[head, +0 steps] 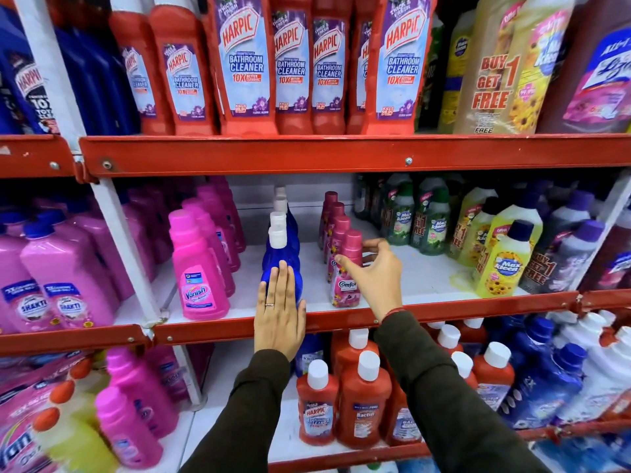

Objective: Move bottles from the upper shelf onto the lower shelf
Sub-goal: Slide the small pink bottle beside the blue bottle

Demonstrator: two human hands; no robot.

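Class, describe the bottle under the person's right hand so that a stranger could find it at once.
Find the middle shelf with its red front rail. Near its centre a single-file row of small pink bottles runs back from the edge, right of a blue row. The front Comfort bottle, under the right hand, is yours.

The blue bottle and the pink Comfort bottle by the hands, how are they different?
The blue bottle has a white cap; the Comfort bottle has a pink cap. The left hand lies flat on the blue bottle; the right hand curls around the Comfort bottle. Both stand upright, heading rows on the same shelf.
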